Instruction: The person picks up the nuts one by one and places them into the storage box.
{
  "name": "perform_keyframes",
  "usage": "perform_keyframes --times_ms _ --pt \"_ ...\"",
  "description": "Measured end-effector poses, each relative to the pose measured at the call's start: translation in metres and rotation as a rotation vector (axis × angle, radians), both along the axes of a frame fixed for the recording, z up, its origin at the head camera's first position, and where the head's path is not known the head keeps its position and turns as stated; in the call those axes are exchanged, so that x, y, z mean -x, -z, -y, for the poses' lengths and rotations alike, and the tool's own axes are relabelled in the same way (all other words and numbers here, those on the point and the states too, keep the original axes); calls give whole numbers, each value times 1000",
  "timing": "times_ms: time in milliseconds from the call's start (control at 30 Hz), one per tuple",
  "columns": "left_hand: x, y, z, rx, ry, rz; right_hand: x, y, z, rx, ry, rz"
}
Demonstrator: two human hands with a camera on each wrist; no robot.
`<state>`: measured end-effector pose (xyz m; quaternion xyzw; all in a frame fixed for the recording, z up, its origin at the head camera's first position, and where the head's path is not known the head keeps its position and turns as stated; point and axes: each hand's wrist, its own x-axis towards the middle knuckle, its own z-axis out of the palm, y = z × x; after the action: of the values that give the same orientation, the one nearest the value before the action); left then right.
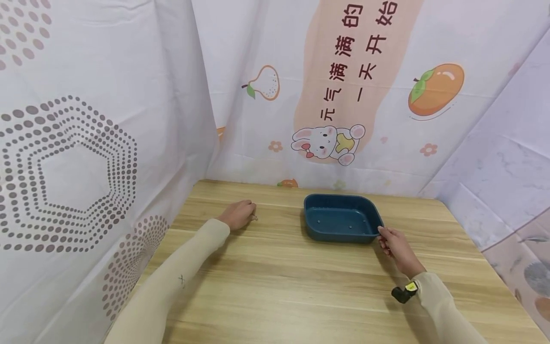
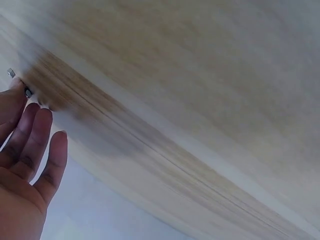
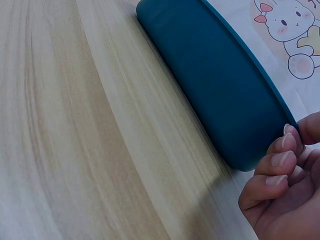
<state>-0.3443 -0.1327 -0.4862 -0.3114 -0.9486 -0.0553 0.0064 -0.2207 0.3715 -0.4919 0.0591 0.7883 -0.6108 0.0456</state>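
A dark teal rectangular basin [image 1: 339,237] with rounded corners sits on the wooden table. My right hand [image 1: 397,248] pinches its rim at the near right corner; in the right wrist view the thumb and fingertips [image 3: 282,159] grip that rim from both sides. Several small shiny metal bits [image 1: 350,227] lie on the basin's floor. Over at the left, my left hand [image 1: 237,215] is low over the table, palm side hidden in the head view. Between its thumb and fingers it pinches a small metal piece [image 2: 28,92], mostly covered, whose exact kind I cannot tell.
The light wooden tabletop [image 1: 275,282] spreads in front of both arms. A printed white curtain [image 1: 253,129] hangs behind its back edge, with another curtain [image 1: 163,95] along the left. A black wrist device [image 1: 403,294] is strapped at the right sleeve.
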Motion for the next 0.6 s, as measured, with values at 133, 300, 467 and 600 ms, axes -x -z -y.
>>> perform_keyframes --times_ms 133,300,467,600 --pt "0 0 1 -7 -15 19 0 -1 0 7 -5 8" --pt "2 2 2 -11 -9 -3 1 -1 0 20 -5 10" --pt "3 6 3 2 19 -63 1 0 0 21 -7 4" --pt "2 6 2 -1 26 -97 1 1 0 26 3 1"
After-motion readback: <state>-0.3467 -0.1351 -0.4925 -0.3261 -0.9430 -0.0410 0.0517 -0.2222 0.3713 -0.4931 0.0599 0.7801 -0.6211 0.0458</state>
